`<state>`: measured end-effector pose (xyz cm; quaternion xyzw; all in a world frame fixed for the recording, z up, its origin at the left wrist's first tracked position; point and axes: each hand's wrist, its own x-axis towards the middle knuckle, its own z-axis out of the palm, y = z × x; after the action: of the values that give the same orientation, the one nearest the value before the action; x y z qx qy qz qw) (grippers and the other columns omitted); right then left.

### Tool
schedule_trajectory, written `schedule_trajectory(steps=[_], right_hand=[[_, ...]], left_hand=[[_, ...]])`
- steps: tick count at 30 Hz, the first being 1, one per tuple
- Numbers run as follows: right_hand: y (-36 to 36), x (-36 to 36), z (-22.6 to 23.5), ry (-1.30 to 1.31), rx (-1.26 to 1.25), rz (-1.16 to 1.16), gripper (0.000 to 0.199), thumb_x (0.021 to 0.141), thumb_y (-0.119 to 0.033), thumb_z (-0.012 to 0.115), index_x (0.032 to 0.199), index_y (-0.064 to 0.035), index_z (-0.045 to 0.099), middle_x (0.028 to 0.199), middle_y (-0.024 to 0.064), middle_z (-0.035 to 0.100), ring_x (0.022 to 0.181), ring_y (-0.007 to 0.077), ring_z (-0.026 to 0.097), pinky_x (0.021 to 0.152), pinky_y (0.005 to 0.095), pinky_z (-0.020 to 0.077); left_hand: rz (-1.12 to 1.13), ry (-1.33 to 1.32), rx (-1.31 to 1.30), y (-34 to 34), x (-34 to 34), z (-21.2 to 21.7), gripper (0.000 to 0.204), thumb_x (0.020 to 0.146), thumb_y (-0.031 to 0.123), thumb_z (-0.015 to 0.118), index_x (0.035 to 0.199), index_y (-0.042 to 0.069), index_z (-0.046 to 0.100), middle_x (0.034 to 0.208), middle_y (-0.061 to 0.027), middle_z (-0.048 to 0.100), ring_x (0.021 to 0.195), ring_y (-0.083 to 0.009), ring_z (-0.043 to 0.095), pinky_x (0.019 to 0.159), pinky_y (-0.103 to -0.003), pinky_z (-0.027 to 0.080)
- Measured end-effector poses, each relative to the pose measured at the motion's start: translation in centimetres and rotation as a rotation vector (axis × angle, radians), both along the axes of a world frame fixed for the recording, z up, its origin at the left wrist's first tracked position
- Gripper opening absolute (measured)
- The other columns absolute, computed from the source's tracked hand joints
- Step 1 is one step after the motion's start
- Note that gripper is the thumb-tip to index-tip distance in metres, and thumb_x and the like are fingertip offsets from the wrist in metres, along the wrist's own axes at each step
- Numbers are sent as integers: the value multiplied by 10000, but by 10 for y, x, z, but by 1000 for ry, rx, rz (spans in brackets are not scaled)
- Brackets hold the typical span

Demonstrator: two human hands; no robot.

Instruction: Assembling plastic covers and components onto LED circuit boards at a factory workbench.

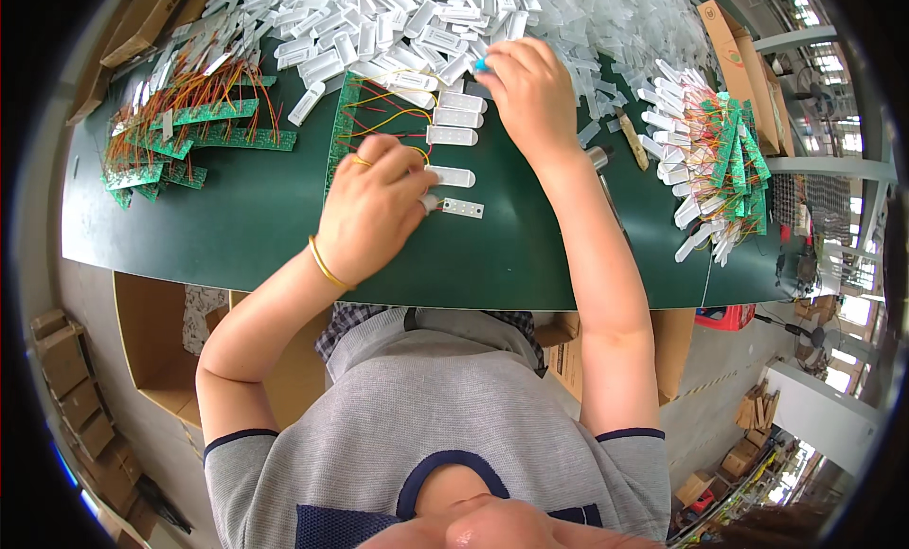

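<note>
From up here I see my left hand (374, 208) curled nearly closed over the near end of a green circuit board (352, 113), its fingertips pinching what looks like a small white piece beside a flat white strip with holes (463, 208); exactly what the fingers grip I cannot tell. The board runs lengthwise away from me, with red and yellow wires (388, 113) looping off to a column of white plastic covers (452, 136) lying crosswise on its right. My right hand (532, 94) is farther out, fingers bent down at the edge of the big heap of loose white covers (398, 23), a bit of blue showing at its fingertips. So the column lies between both hands, the left nearer its lower end.
</note>
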<state>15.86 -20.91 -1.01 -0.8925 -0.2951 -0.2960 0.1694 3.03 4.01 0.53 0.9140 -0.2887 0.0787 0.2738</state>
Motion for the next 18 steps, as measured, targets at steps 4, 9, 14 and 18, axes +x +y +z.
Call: schedule_trajectory(steps=[4, 9, 14, 18], right_hand=[[-5, -75, 13, 239, 97, 97, 207, 859, -178, 878, 948, -84, 718, 1025, 26, 763, 1059, 288, 707, 919, 455, 536], [-15, -137, 17, 365, 25, 98, 245, 836, -196, 905, 958, -87, 722, 1042, 24, 751, 1065, 274, 690, 891, 448, 525], [-11, -159, 10, 428, 182, 90, 254, 856, -203, 902, 999, -80, 731, 1046, 33, 748, 1074, 265, 681, 871, 439, 517], [-6, -172, 7, 539, 215, 83, 234, 876, -93, 862, 1062, -81, 721, 992, 63, 736, 1014, 295, 688, 879, 451, 526]], left_hand=[[-50, 8, -11, -15, -17, -8, 361, 777, 91, 845, 1135, 108, 803, 1163, -30, 680, 1213, -280, 610, 982, -438, 521], [-118, 122, -5, -18, -20, -6, 370, 748, 36, 846, 1104, 94, 767, 1169, -28, 681, 1184, -287, 614, 982, -435, 526], [-142, 135, -128, -15, -18, -13, 322, 743, 5, 831, 1042, 79, 735, 1148, -48, 702, 1174, -318, 615, 1007, -449, 525], [-150, 105, -145, -17, -8, -16, 324, 763, 39, 843, 1068, 73, 743, 1147, -61, 715, 1178, -328, 616, 1025, -458, 521]])
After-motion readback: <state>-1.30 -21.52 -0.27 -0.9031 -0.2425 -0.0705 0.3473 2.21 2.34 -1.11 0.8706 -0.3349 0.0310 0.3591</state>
